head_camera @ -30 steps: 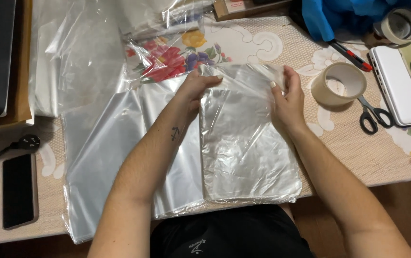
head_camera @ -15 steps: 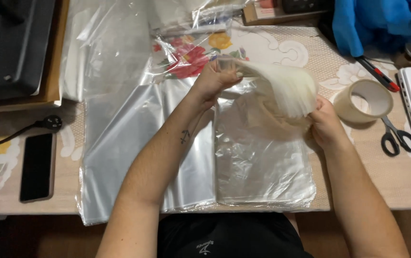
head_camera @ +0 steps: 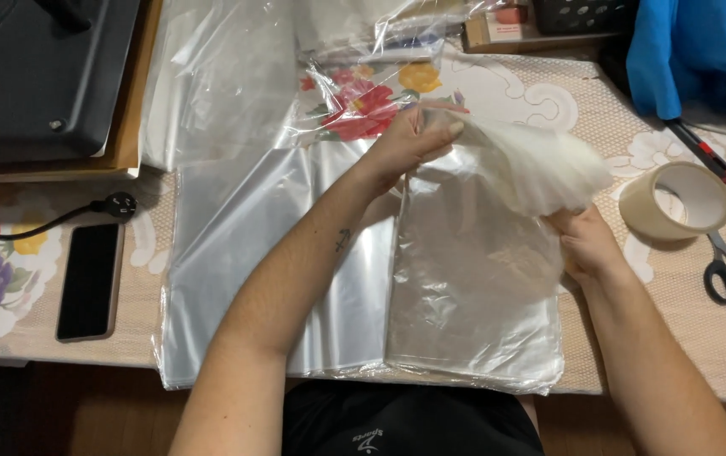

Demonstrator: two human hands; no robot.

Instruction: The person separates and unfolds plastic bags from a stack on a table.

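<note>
Mid-lift: left hand [head_camera: 409, 139] pinches the top bag [head_camera: 523, 165] at its upper edge, right hand [head_camera: 587, 245] grips its side, peeling it off the stack [head_camera: 473, 329] on the worktop [head_camera: 684, 329]. Bag only half raised, lower part apparently on the stack; many bags left below.

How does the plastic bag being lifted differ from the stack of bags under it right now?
The lifted bag is raised off the table, curled and blurred; the stack of bags lies flat. The left hand and right hand pinch the lifted bag at its ends, while the stack lies unheld beneath it. The lifted bag looks milky where it bunches; the stack shows glossy reflections. Both are clear plastic.
</note>
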